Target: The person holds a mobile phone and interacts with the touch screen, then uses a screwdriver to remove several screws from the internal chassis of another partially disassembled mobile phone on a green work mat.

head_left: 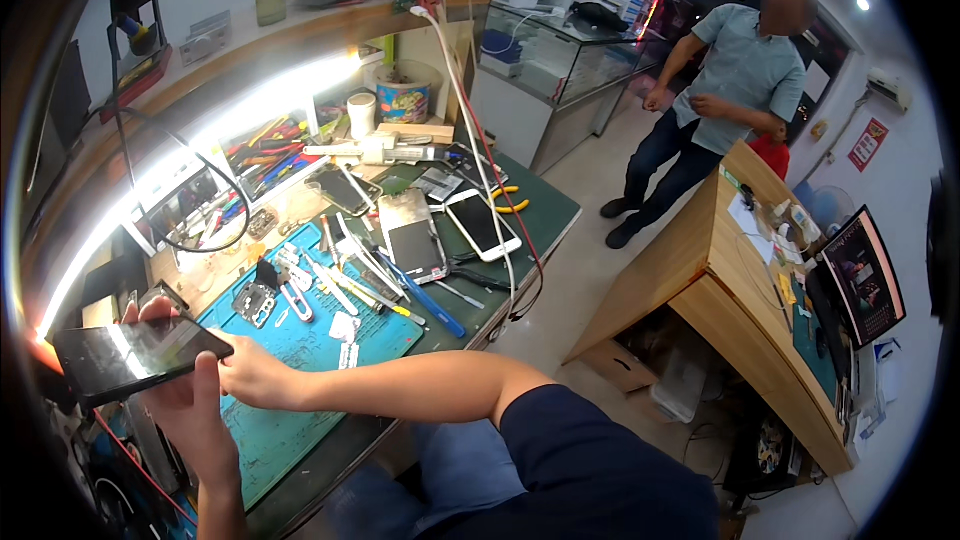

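At upper centre a round tub [404, 98] holds upright tools, the blue mat [300, 360] runs to the bench's bare near edge, and at lower left the left hand [190, 410] and right hand [250, 372] close fingers around a dark phone [135, 355].

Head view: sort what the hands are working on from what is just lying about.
In hand:
- dark phone, held by left hand and right hand

Lying about:
- white phone
- silver phone
- blue mat
- opened phone
- yellow-handled pliers
- paper cup
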`<action>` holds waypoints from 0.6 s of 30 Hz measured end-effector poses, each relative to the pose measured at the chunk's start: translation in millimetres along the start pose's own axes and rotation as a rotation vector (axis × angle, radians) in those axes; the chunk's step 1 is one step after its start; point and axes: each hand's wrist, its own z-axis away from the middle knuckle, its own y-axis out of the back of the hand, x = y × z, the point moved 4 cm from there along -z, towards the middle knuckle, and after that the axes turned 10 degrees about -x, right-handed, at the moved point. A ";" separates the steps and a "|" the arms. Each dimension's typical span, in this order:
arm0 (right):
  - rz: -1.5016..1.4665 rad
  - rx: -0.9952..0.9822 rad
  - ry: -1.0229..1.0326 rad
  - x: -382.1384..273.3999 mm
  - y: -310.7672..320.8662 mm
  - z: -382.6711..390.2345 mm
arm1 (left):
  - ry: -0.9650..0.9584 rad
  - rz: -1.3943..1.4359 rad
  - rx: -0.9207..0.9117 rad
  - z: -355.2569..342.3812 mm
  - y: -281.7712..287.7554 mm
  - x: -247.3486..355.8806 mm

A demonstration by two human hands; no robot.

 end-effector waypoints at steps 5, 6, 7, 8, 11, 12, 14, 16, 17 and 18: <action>0.364 -0.081 0.125 1.2 9.7 12.0 | 0.238 -0.106 0.038 19.3 15.8 -32.7; 0.355 -0.103 0.101 -13.4 11.6 16.3 | 0.271 -0.151 0.043 21.5 16.1 -30.9; 0.327 -0.125 0.071 -21.4 6.9 18.8 | 0.178 -0.105 0.021 17.2 7.2 -26.4; 0.280 -0.133 0.045 -26.2 3.5 21.0 | 0.087 -0.061 -0.001 13.4 -0.2 -23.0; -0.014 -0.124 0.100 -17.9 2.3 22.1 | 0.137 0.138 -0.012 12.7 -11.5 -25.5; -0.115 -0.130 0.135 -12.1 1.6 22.0 | 0.195 0.206 -0.005 16.6 -12.7 -28.1; -0.154 -0.131 0.133 -2.5 6.2 22.8 | 0.209 0.146 -0.022 22.3 -12.6 -31.8; -0.058 -0.133 0.102 -6.4 7.9 22.1 | 0.190 -0.002 -0.021 25.6 -7.7 -35.4; -0.025 -0.140 0.095 -7.7 8.4 22.6 | 0.151 -0.004 -0.026 26.1 -7.2 -36.9; 0.004 -0.147 0.094 -8.2 10.4 23.5 | 0.115 -0.004 -0.034 26.2 -9.0 -39.3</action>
